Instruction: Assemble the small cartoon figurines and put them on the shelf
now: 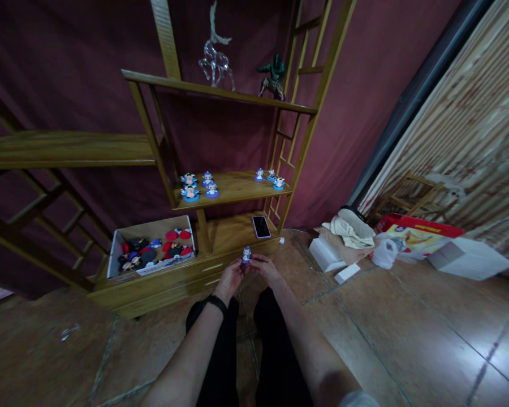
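My left hand point(231, 278) and my right hand point(266, 269) meet in front of me, both pinched on a small blue and white figurine point(246, 255) held upright between them. A black band sits on my left wrist. Straight ahead stands a wooden shelf unit point(233, 190). Several similar figurines stand on its middle shelf, one group at the left point(199, 186) and three at the right point(270, 177). A white box point(121, 237) of red, black and blue pieces rests on the lowest shelf at the left.
A phone point(261, 226) lies on the lowest shelf. A glass deer point(215, 56) and a dark green figure point(272, 76) stand on the top shelf. White boxes point(466, 257), cloth point(348, 230), a plastic bag point(385, 251) and a red box point(415, 232) lie on the tiled floor at the right.
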`<state>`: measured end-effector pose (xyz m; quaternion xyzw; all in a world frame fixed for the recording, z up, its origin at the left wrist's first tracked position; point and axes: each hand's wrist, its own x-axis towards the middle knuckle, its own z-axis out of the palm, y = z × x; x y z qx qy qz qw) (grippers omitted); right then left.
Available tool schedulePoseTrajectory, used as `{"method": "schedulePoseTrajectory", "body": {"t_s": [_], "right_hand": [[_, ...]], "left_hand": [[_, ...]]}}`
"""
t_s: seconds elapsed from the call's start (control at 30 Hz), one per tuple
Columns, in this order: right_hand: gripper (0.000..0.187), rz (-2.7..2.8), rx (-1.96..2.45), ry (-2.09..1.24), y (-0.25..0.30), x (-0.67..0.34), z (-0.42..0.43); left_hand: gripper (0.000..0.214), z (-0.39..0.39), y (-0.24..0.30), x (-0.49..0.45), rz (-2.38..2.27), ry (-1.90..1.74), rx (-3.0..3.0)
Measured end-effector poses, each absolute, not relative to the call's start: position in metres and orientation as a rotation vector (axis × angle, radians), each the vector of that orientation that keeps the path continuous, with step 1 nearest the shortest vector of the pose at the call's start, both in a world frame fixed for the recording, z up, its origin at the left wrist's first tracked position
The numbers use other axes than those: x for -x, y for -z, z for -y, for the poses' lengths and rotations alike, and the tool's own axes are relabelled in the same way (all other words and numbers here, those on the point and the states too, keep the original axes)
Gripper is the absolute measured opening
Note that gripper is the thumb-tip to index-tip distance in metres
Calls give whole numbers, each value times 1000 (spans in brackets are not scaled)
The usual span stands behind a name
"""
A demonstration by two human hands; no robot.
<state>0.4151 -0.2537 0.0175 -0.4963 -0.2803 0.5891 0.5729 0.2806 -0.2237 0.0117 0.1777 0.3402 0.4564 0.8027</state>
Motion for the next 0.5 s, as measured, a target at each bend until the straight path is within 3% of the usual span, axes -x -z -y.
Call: {"method": "schedulePoseTrajectory", "body": {"t_s": [0.2,0.5], "right_hand": [[49,752,1148,-1403,-15,-416,253],[40,875,1218,-1289,-11,-410,250]], "left_hand": [[16,225,-15,-282,-728,-973,-387],[15,228,-15,-281,-763,-981,-390]]}}
